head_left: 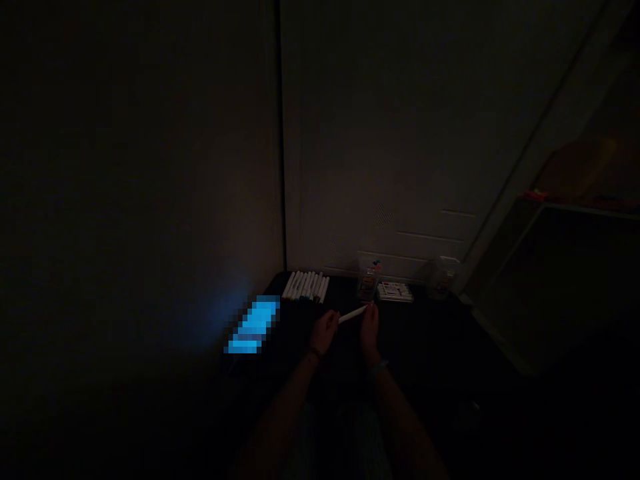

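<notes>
A white marker [353, 315] is held between both hands over the dark table [425, 347], tilted up toward the right. My left hand [326, 328] is closed around its lower left end. The fingers of my right hand [370, 327] are closed at its upper right end. Behind my left hand, a row of several white markers [306, 286] lies side by side. A clear container [369, 280] with printed marks stands just behind my right hand, and a flat white stack with coloured marks [395, 291] is beside it. The scene is very dark.
At the left edge of the table glows a blurred blue screen [254, 325]. Another clear container [444, 277] stands at the back right. Pale walls [375, 133] rise behind and to the left. A large dark panel with a light frame [535, 220] is at the right.
</notes>
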A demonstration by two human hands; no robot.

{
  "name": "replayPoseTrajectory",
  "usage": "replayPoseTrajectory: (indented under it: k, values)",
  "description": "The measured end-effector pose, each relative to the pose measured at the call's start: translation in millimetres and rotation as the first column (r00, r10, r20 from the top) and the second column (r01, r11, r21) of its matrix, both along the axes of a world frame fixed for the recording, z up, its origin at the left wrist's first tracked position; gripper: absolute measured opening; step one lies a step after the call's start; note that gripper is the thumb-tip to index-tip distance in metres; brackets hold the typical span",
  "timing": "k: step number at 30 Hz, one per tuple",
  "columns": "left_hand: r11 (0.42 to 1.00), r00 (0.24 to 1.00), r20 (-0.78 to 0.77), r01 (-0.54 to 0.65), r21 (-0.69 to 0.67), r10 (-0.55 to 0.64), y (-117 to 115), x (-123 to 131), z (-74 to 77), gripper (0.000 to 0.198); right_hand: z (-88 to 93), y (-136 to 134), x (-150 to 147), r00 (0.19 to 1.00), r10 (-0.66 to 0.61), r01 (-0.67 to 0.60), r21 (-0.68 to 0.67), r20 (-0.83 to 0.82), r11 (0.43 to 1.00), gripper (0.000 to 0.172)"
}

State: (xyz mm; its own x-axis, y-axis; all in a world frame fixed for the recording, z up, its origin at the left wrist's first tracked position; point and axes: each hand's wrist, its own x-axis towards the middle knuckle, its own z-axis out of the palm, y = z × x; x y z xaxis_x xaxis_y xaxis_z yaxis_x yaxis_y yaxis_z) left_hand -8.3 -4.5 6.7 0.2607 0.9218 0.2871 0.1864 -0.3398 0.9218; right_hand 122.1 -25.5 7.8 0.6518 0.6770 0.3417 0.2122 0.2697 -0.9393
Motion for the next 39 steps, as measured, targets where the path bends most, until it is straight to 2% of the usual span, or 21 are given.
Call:
replayPoseTrajectory:
  k: [5, 10, 17, 22, 29, 35, 39]
  values:
    - [0.996, 1.0, 0.023, 0.013, 0.091, -0.015, -1.3, -0.6, 5.4, 0.03, 1.8, -0.1, 0.7, 0.999, 0.016, -0.016, 0.015, -0.043, 1.0, 0.051]
    - [0.995, 0.999, 0.05, -0.011, 0.096, 0.007, -2.2, 0.2, 8.7, 0.026, 2.6, -0.1, 0.0, 0.998, 0.014, -0.011, 0.04, -0.063, 0.999, 0.05]
    - [0.993, 0.994, 0.107, 0.018, 0.113, -0.03, 0.7, -0.2, 3.1, 0.026, 0.8, 2.0, 2.9, 0.993, 0.049, -0.042, 0.063, -0.107, 0.997, 0.048]
    - [0.994, 0.991, 0.129, 0.01, 0.111, -0.024, 3.8, -1.4, 0.9, 0.028, -7.5, 5.5, 5.1, 0.992, -0.038, 0.039, 0.005, -0.117, 0.999, 0.044]
    - [0.994, 0.995, 0.069, -0.082, 0.069, 0.077, 3.0, -3.2, 2.7, 0.035, -7.4, 4.7, 4.2, 0.997, -0.019, 0.02, 0.012, -0.08, 1.0, 0.045]
    - [0.995, 0.997, 0.017, -0.079, 0.065, 0.078, 3.4, -4.0, 2.4, 0.034, -0.9, 1.2, 1.2, 0.998, 0.01, -0.008, 0.038, -0.062, 0.999, 0.049]
    - [0.991, 0.996, 0.003, -0.093, 0.092, 0.093, 4.5, -5.0, 1.4, 0.033, 2.1, -0.3, -0.9, 0.998, -0.041, 0.044, 0.068, -0.048, 0.997, 0.05]
